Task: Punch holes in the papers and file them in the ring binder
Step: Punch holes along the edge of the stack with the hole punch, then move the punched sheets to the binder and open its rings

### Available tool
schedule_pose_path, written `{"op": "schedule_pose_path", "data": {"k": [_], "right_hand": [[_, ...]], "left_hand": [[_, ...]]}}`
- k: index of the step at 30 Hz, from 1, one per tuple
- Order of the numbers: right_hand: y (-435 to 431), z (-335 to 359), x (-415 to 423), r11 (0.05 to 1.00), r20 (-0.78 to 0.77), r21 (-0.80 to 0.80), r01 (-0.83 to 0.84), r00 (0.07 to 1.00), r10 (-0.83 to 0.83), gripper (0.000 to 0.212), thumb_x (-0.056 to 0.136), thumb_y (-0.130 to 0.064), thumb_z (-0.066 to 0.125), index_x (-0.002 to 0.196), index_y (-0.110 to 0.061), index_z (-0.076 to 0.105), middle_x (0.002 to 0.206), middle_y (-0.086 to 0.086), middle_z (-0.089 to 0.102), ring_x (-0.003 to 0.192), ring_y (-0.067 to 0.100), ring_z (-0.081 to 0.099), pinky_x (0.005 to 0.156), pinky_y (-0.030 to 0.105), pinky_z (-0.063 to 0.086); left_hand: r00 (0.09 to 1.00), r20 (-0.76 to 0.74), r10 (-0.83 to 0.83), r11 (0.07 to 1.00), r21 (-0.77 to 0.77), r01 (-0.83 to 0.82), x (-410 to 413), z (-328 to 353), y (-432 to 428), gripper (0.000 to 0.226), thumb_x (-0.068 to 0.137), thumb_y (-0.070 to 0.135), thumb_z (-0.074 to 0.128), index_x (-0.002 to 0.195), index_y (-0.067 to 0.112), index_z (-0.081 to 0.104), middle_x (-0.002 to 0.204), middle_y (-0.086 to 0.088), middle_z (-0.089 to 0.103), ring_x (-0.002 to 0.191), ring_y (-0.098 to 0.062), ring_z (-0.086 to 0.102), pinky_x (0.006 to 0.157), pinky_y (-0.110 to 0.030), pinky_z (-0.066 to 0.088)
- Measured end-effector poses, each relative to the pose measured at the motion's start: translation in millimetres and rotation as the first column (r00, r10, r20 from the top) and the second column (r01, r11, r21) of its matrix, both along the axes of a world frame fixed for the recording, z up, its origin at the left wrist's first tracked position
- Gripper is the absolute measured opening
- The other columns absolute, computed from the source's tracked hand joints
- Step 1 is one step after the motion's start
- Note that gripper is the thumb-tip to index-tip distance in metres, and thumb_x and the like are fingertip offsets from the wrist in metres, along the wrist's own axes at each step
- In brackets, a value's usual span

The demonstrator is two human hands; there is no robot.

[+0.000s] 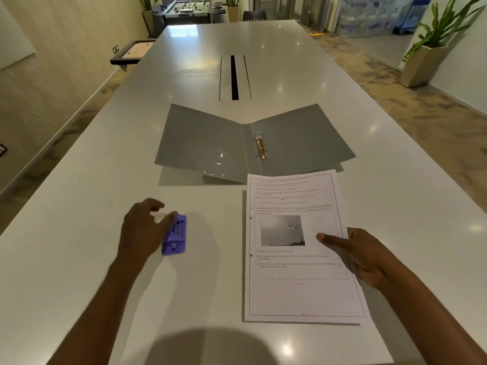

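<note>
A grey ring binder point(210, 143) lies open on the white table, its metal ring mechanism point(260, 146) near the spine. In front of it lies a stack of printed papers point(297, 285) with two punched holes along the left edge. My right hand point(361, 255) grips the stack's right edge, thumb on top. A purple hole punch point(175, 235) lies to the left of the papers. My left hand point(143, 227) rests against the punch's left side with fingers spread; whether it grips the punch is unclear.
The long white table point(79, 259) has a cable slot point(234, 77) beyond the binder. A framed board point(131, 52) juts out at the far left edge. Potted plants point(427, 59) stand on the floor at right and at the far end.
</note>
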State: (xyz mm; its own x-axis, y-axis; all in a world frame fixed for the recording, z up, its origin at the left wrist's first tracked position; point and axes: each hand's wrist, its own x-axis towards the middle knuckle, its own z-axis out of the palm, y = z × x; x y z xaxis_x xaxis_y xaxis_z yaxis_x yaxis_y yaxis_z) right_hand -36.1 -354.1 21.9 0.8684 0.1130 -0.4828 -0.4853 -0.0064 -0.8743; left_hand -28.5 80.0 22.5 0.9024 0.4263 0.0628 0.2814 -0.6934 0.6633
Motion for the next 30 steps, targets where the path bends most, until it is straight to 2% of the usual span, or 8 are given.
{"op": "schedule_pose_path", "data": {"k": [1, 3, 6, 8, 10, 24, 28, 30], "right_hand": [[0.9, 0.5, 1.6, 1.000, 0.003, -0.008, 0.001, 1.000, -0.001, 0.071, 0.059, -0.038, 0.090, 0.122, -0.009, 0.072, 0.114, 0.009, 0.081, 0.107, 0.041, 0.075, 0.106, 0.065, 0.050], [1.3, -1.5, 6.7, 1.000, -0.001, -0.014, 0.007, 1.000, -0.007, 0.066, 0.066, -0.034, 0.088, 0.123, -0.008, 0.071, 0.115, 0.010, 0.080, 0.105, 0.039, 0.076, 0.105, 0.062, 0.053], [3.6, -1.5, 13.9, 1.000, -0.013, -0.029, -0.003, 1.000, 0.003, 0.054, 0.076, -0.029, 0.085, 0.123, -0.009, 0.071, 0.114, 0.010, 0.080, 0.107, 0.045, 0.074, 0.106, 0.066, 0.049], [6.2, -0.4, 19.9, 0.999, -0.016, -0.035, -0.005, 1.000, 0.004, 0.056, 0.074, -0.028, 0.084, 0.124, -0.008, 0.070, 0.114, 0.011, 0.080, 0.105, 0.041, 0.076, 0.103, 0.063, 0.054], [9.5, 2.8, 26.4, 0.999, -0.009, -0.050, -0.007, 1.000, 0.007, 0.051, 0.078, -0.025, 0.083, 0.124, -0.006, 0.070, 0.113, 0.011, 0.081, 0.102, 0.037, 0.077, 0.100, 0.058, 0.057], [14.4, 48.7, 91.2, 0.998, 0.056, 0.016, -0.062, 0.997, 0.061, 0.030, 0.095, -0.013, 0.072, 0.122, -0.001, 0.071, 0.118, 0.014, 0.079, 0.106, 0.031, 0.077, 0.097, 0.042, 0.060], [10.9, 67.1, 138.6, 0.999, 0.125, -0.047, 0.011, 0.992, -0.005, 0.026, 0.094, -0.008, 0.072, 0.116, 0.004, 0.072, 0.113, 0.022, 0.078, 0.105, 0.038, 0.076, 0.088, 0.042, 0.062], [3.6, 76.7, 168.3, 0.997, 0.146, -0.044, 0.066, 0.987, -0.059, 0.032, 0.093, -0.010, 0.074, 0.120, 0.006, 0.070, 0.118, 0.027, 0.074, 0.107, 0.042, 0.073, 0.090, 0.046, 0.062]], "left_hand": [[0.996, 0.083, -0.025, 0.999, 0.036, 0.022, -0.2, -1.3, -10.2, 0.025, 0.090, 0.024, 0.081, 0.109, 0.010, 0.073, 0.107, -0.010, 0.075, 0.092, -0.032, 0.071, 0.086, -0.044, 0.056], [0.990, 0.124, -0.071, 0.972, -0.215, 0.096, 2.2, -0.3, -35.6, 0.019, 0.093, 0.023, 0.078, 0.108, 0.013, 0.076, 0.103, -0.008, 0.080, 0.095, -0.030, 0.076, 0.094, -0.048, 0.059], [0.989, -0.035, -0.140, 0.617, -0.785, 0.060, 1.2, 8.0, -83.1, 0.017, 0.098, 0.022, 0.071, 0.107, 0.008, 0.077, 0.102, -0.018, 0.082, 0.103, -0.033, 0.078, 0.105, -0.054, 0.057], [0.948, -0.134, -0.289, 0.452, -0.892, 0.011, 1.7, 10.2, -104.0, 0.033, 0.100, 0.029, 0.067, 0.117, 0.001, 0.074, 0.111, -0.021, 0.080, 0.109, -0.036, 0.076, 0.105, -0.051, 0.057], [0.890, -0.150, -0.432, 0.397, -0.917, 0.038, 4.0, 8.6, -115.2, 0.040, 0.101, 0.033, 0.065, 0.121, 0.000, 0.075, 0.117, -0.020, 0.079, 0.112, -0.036, 0.076, 0.103, -0.047, 0.057], [0.964, -0.017, -0.265, 0.504, -0.855, 0.124, 73.0, 21.6, -129.5, 0.026, 0.098, 0.013, 0.071, 0.117, -0.005, 0.076, 0.105, -0.016, 0.082, 0.085, -0.024, 0.081, 0.065, -0.023, 0.062], [0.985, 0.058, -0.165, 0.437, -0.891, 0.125, 113.2, 45.7, -140.1, 0.032, 0.104, 0.027, 0.064, 0.108, -0.002, 0.077, 0.095, -0.012, 0.083, 0.079, -0.019, 0.080, 0.070, -0.030, 0.062], [0.987, 0.119, -0.112, 0.585, -0.795, 0.162, 132.8, 50.3, -144.9, 0.032, 0.106, 0.027, 0.060, 0.113, 0.001, 0.077, 0.094, -0.008, 0.083, 0.081, -0.018, 0.079, 0.080, -0.035, 0.063]]}}
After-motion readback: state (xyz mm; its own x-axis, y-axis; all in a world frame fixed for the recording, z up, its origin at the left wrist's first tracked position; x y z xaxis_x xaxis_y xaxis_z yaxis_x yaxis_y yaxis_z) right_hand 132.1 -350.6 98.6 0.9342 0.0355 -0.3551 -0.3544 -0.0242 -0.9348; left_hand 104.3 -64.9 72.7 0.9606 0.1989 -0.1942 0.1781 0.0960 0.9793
